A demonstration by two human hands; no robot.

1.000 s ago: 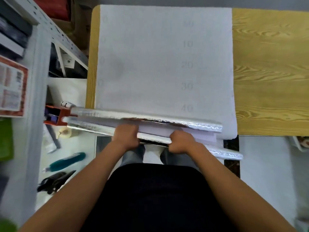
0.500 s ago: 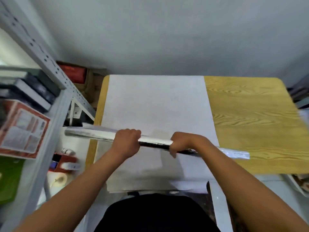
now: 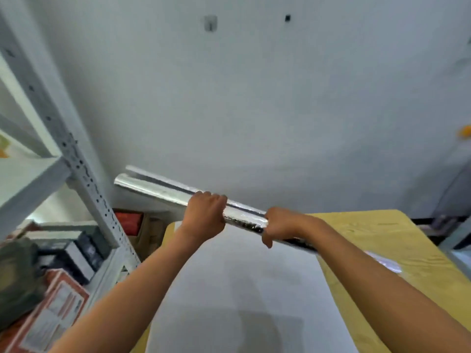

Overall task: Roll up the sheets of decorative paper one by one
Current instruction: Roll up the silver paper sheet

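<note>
While both hands curl tight, the silver paper roll (image 3: 244, 220) hangs above the table (image 3: 382, 240).
Left hand (image 3: 204, 212) and right hand (image 3: 280, 226) grip its middle; the right forearm hides part of it.

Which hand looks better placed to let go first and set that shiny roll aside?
Probably the left hand. It grips the silver roll near its middle, with the long free end toward the shelf rack; the right hand holds closer to the end over the table and could guide it down.
</note>
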